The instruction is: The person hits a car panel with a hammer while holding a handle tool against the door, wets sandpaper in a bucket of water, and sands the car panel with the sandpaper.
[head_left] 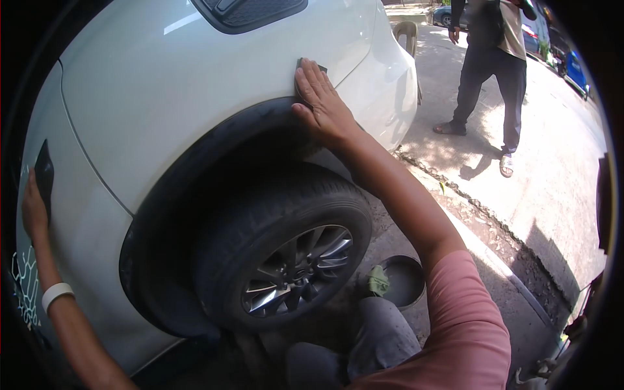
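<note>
My right hand (322,104) presses a dark green pad (323,67) flat against the white car body (195,71), just above the black wheel arch trim (214,140). Only the pad's edges show past my fingers, so its exact kind is hidden. At the far left, my left hand (34,205) lies with fingers extended on the car's side, touching or right beside a dark, pointed piece (45,172). Below the arch is the tyre (227,260) with its alloy rim (299,270).
A black basin (409,286) with a green cloth (377,281) over its edge stands on the ground near my knee (383,331). Another person (497,65) stands on the sunlit pavement at upper right. A plastic chair (407,32) is behind the car.
</note>
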A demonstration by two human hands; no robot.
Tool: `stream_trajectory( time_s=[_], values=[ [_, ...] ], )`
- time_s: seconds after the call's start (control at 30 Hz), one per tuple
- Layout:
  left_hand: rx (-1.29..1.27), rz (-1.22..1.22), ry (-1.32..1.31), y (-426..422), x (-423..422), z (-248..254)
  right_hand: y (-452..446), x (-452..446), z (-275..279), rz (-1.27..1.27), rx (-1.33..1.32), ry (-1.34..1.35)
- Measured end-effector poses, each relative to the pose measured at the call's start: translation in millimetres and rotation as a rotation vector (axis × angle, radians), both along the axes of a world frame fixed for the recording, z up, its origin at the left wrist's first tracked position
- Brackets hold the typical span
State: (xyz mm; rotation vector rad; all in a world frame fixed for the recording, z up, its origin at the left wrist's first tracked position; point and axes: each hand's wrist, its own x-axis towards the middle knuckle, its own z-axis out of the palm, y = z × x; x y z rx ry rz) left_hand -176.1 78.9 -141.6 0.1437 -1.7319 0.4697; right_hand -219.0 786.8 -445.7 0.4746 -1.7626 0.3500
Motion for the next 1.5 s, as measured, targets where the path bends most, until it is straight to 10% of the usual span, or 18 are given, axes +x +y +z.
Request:
stream_trajectory(
  time_s=[0.23,0.87,1.03,1.3,1.5],
  values=[
    [-0.214,0.051,0.02,-34,-14,9,28,-35,80,-0.042,-0.207,0.115],
    [-0.458,0.202,0.121,-76,-28,17,43,-26,24,0.024,-0.222,0.034],
    [-0.393,0.142,0.108,-74,-26,12,88,-47,94,0.098,-0.395,0.067],
    [-0.269,0.042,0.076,-61,-26,6,36,-32,28,0.03,-0.299,0.04],
    [-0.083,-0.068,0.058,4,3,-7,101,-72,119,0.044,-0.501,0.053]
  ],
)
